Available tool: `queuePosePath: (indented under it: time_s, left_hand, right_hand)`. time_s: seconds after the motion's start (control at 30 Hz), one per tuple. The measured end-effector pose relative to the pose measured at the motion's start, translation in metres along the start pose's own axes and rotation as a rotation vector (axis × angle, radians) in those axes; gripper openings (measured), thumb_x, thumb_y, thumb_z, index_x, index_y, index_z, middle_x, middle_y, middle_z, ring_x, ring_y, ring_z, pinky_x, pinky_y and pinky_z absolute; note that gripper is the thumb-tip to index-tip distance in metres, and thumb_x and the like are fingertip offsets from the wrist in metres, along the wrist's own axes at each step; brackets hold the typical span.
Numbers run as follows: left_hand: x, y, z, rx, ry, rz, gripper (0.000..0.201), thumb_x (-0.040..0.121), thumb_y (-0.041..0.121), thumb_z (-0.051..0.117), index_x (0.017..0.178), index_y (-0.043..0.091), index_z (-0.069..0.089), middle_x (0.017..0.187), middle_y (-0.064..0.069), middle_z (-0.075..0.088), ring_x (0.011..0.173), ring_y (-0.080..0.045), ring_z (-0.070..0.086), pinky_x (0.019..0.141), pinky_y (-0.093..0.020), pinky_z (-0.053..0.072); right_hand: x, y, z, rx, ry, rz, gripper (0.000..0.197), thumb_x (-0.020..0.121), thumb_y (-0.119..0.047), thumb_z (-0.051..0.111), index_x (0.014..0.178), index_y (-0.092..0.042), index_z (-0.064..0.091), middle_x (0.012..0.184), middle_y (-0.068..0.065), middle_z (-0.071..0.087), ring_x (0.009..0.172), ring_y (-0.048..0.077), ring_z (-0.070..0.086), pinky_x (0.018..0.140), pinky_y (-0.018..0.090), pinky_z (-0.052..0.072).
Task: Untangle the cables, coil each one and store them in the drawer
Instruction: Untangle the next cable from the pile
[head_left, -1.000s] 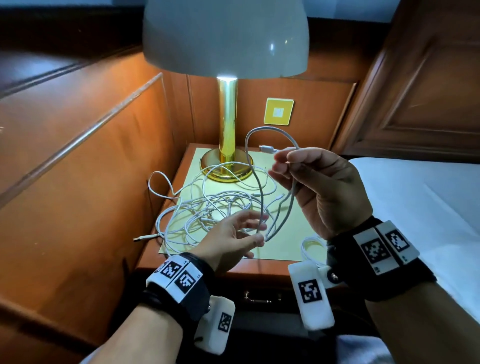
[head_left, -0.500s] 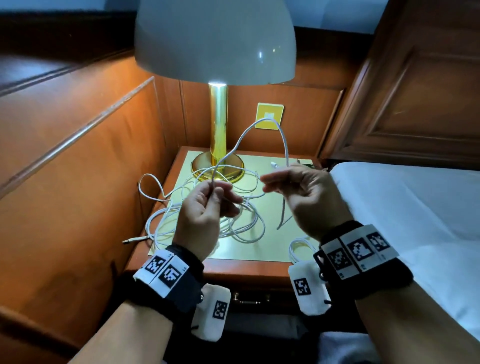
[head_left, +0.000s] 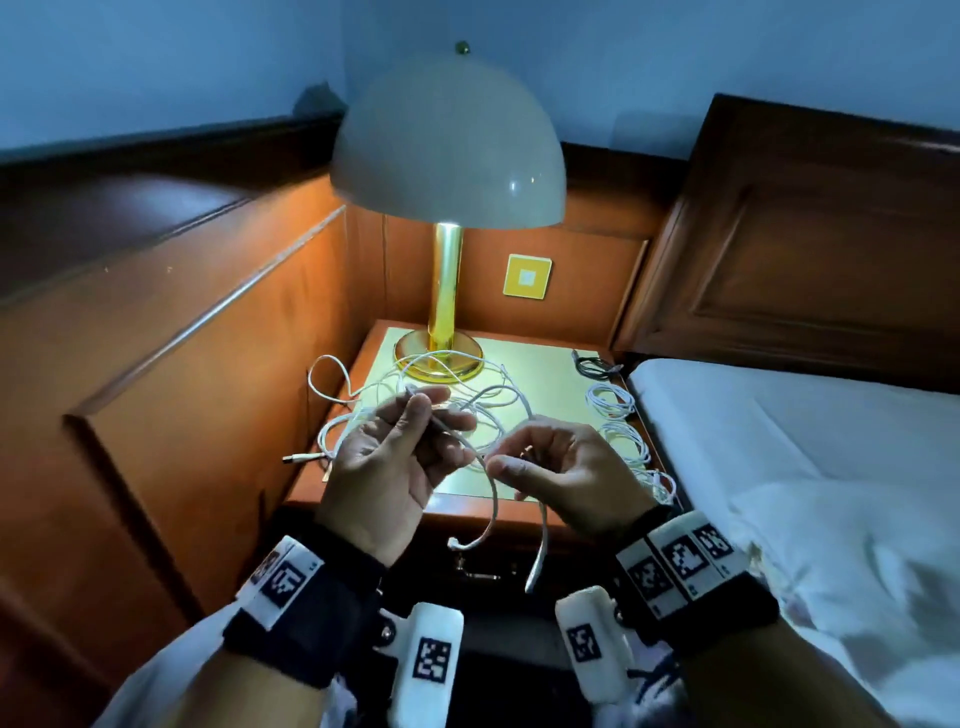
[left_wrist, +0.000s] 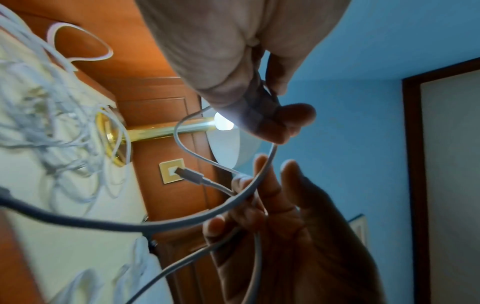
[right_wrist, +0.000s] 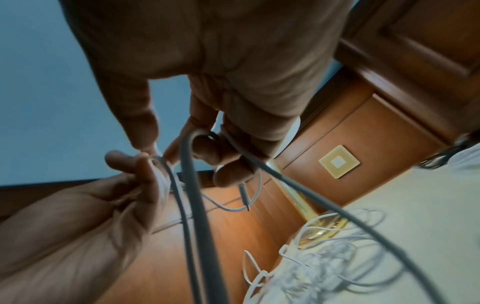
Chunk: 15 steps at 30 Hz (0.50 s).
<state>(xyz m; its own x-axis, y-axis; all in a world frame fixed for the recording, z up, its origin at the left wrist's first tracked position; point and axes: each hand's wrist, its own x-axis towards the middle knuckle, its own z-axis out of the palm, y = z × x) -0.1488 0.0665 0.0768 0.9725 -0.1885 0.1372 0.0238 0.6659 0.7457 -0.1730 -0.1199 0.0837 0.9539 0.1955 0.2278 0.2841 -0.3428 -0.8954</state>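
On the nightstand (head_left: 550, 374) lies a tangle of white cables (head_left: 457, 396). In front of it both hands hold one white cable (head_left: 495, 506) above the front edge. My left hand (head_left: 431, 421) pinches it between thumb and fingers (left_wrist: 272, 123). My right hand (head_left: 509, 465) has its fingers (right_wrist: 221, 162) curled round the cable. Two strands hang down between the hands, and one ends in a plug (head_left: 454, 544). Another plug (left_wrist: 189, 174) sticks out by the right hand. The drawer handle (head_left: 475, 574) shows in shadow under the top.
A lit lamp (head_left: 447, 156) stands on its brass base (head_left: 439, 353) at the back of the nightstand. Several coiled white cables (head_left: 615, 410) and a black cable (head_left: 592, 364) lie along its right side. A bed (head_left: 779, 467) is at the right, wood panelling (head_left: 182, 389) at the left.
Both hands have come lower and nearer to me. The cable loop that arched up between them now hangs down with its ends dangling. The head view has tilted up.
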Motion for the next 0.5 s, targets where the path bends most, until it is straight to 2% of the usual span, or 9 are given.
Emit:
queuePosePath:
  time_s: [0.07, 0.13, 0.17, 0.27, 0.3, 0.37, 0.4, 0.43, 0.5]
  left_hand:
    - [-0.02, -0.01, 0.001, 0.029, 0.003, -0.081, 0.02, 0.096, 0.018, 0.05, 0.102, 0.001, 0.059, 0.085, -0.02, 0.072, 0.058, -0.02, 0.064, 0.06, -0.028, 0.059]
    - [-0.034, -0.019, 0.007, 0.06, -0.023, -0.143, 0.017, 0.092, 0.021, 0.054, 0.096, 0.004, 0.056, 0.088, -0.022, 0.072, 0.061, -0.021, 0.066, 0.061, -0.03, 0.06]
    - [-0.039, -0.023, 0.011, 0.065, -0.053, -0.166, 0.017, 0.091, 0.022, 0.055, 0.094, 0.005, 0.055, 0.089, -0.023, 0.072, 0.062, -0.022, 0.067, 0.062, -0.032, 0.06]
    - [-0.055, -0.034, 0.028, 0.037, -0.151, -0.233, 0.018, 0.089, 0.02, 0.058, 0.095, 0.004, 0.054, 0.096, -0.029, 0.065, 0.065, -0.024, 0.068, 0.063, -0.036, 0.061]
    - [-0.06, -0.038, 0.034, 0.032, -0.187, -0.256, 0.018, 0.089, 0.019, 0.058, 0.096, 0.003, 0.054, 0.097, -0.03, 0.065, 0.067, -0.026, 0.069, 0.063, -0.036, 0.061]
    - [-0.068, -0.043, 0.047, 0.054, -0.263, -0.282, 0.019, 0.089, 0.019, 0.058, 0.096, 0.002, 0.056, 0.097, -0.031, 0.068, 0.07, -0.028, 0.071, 0.063, -0.036, 0.061]
    - [-0.069, -0.045, 0.052, 0.088, -0.289, -0.284, 0.02, 0.09, 0.018, 0.058, 0.097, 0.0, 0.057, 0.098, -0.032, 0.069, 0.072, -0.03, 0.072, 0.064, -0.037, 0.062]
    - [-0.069, -0.047, 0.056, 0.131, -0.299, -0.284, 0.021, 0.093, 0.018, 0.057, 0.099, -0.002, 0.058, 0.098, -0.033, 0.07, 0.073, -0.032, 0.072, 0.065, -0.037, 0.062]
    - [-0.064, -0.053, 0.056, 0.275, -0.243, -0.25, 0.022, 0.098, 0.018, 0.055, 0.096, -0.004, 0.059, 0.087, -0.028, 0.071, 0.066, -0.032, 0.071, 0.058, -0.034, 0.059]
  right_hand:
    - [-0.026, -0.001, 0.0, -0.089, -0.035, 0.099, 0.032, 0.072, -0.046, 0.08, 0.088, -0.019, 0.073, 0.083, -0.005, 0.07, 0.074, 0.01, 0.063, 0.071, 0.033, 0.053]
    - [-0.049, -0.008, -0.004, -0.207, -0.127, 0.229, 0.034, 0.075, -0.04, 0.084, 0.102, -0.024, 0.069, 0.091, -0.006, 0.068, 0.078, 0.007, 0.063, 0.075, 0.023, 0.053]
    - [-0.057, -0.011, -0.008, -0.272, -0.16, 0.282, 0.04, 0.077, -0.037, 0.084, 0.109, -0.025, 0.065, 0.095, -0.007, 0.066, 0.082, 0.006, 0.062, 0.079, 0.022, 0.053]
    - [-0.078, -0.014, -0.017, -0.42, -0.185, 0.334, 0.058, 0.076, -0.048, 0.08, 0.125, -0.024, 0.061, 0.103, -0.004, 0.068, 0.092, 0.012, 0.066, 0.094, 0.036, 0.054]
    - [-0.085, -0.012, -0.019, -0.436, -0.183, 0.33, 0.058, 0.077, -0.051, 0.076, 0.125, -0.022, 0.063, 0.106, -0.003, 0.071, 0.095, 0.013, 0.068, 0.095, 0.039, 0.054]
    - [-0.099, -0.008, -0.023, -0.46, -0.182, 0.307, 0.032, 0.087, -0.041, 0.068, 0.113, -0.023, 0.07, 0.114, -0.007, 0.071, 0.1, 0.012, 0.067, 0.096, 0.036, 0.052]
    - [-0.105, -0.005, -0.026, -0.473, -0.168, 0.294, 0.019, 0.092, -0.033, 0.063, 0.106, -0.023, 0.073, 0.111, -0.009, 0.07, 0.098, 0.009, 0.066, 0.094, 0.033, 0.051]
    - [-0.11, -0.004, -0.03, -0.467, -0.135, 0.291, 0.014, 0.096, -0.026, 0.06, 0.095, -0.022, 0.073, 0.099, -0.01, 0.07, 0.09, 0.006, 0.065, 0.089, 0.031, 0.051]
    - [-0.123, 0.006, -0.034, -0.369, -0.022, 0.316, 0.023, 0.098, -0.019, 0.054, 0.079, -0.02, 0.067, 0.071, -0.011, 0.062, 0.066, 0.001, 0.057, 0.071, 0.028, 0.048]
